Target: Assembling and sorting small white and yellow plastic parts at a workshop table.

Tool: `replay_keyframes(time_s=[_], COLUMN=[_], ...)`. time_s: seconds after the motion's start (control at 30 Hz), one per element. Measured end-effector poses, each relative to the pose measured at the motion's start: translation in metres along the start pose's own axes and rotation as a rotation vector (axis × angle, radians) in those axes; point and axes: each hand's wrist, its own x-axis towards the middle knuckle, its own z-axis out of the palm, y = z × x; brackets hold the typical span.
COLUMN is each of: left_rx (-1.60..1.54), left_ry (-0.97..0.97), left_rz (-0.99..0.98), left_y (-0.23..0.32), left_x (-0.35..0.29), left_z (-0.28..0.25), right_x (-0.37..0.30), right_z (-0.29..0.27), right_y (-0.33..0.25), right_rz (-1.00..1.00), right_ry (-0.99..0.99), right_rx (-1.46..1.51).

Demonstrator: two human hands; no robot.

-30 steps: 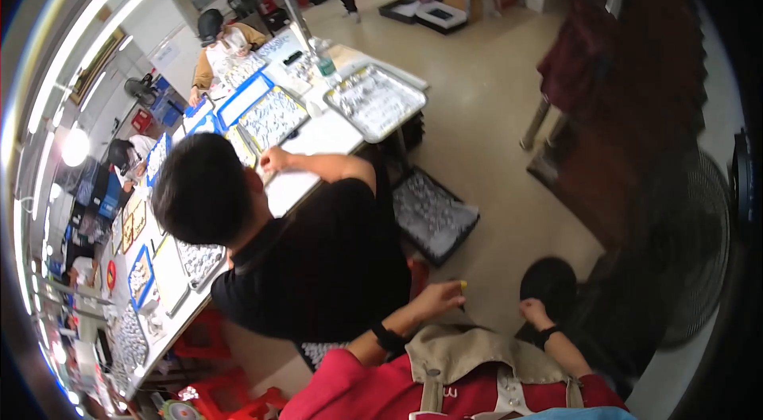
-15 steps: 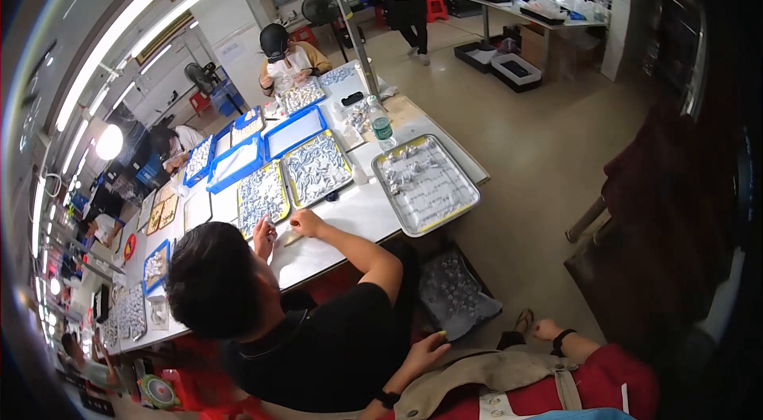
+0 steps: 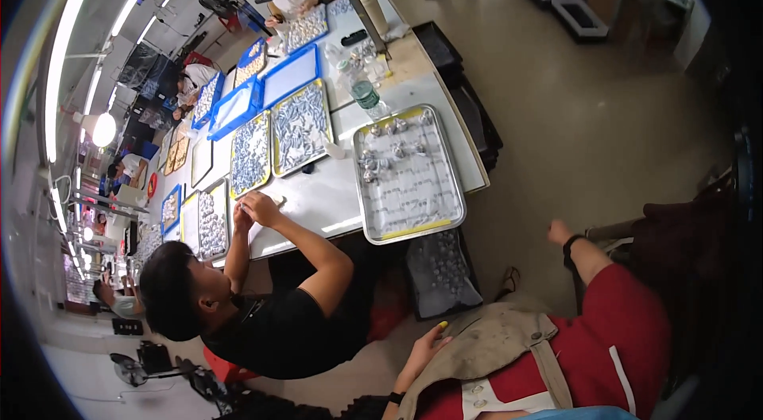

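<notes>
My left hand hangs low in front of the beige apron, fingers stretched out and holding nothing I can see. A small yellow patch, perhaps a finger cover, shows at one fingertip. Out to the right, away from the table, is my right hand, its fingers curled in with nothing visible in them. A dark band sits on each wrist. Nearest ahead is a metal tray with several small wrapped bundles at its far end. Below the table edge stands a dark bin of small pieces, lined with plastic.
A co-worker in black sits at the long white table, both hands together. Trays of small blue-and-white pieces, blue trays and a bottle cover it. Stacked black crates stand beyond its right edge; brown cloth hangs at right.
The view has shifted and turned, with the tray now nearer the middle. My right hand has swung forward and up; my left stays by the apron. The seated co-worker's head has turned toward the table.
</notes>
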Motion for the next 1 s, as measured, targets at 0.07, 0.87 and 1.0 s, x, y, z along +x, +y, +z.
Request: replay_keyframes(time_s=[0.07, 0.87, 1.0], left_rx=[-0.282, 0.045, 0.043], left_ry=[0.032, 0.331, 0.327], left_rz=[-0.094, -0.876, -0.903], left_y=[-0.012, -0.071, -0.044], left_x=[0.008, 0.192, 0.192], left_z=[0.019, 0.177, 0.186], right_x=[0.050, 0.502, 0.493], right_z=[-0.006, 0.009, -0.020], right_y=[0.024, -0.058, -0.095], right_rz=[-0.046, 0.132, -0.003], right_ry=[0.159, -0.167, -0.068], right_rx=[-0.070, 0.786, 0.445])
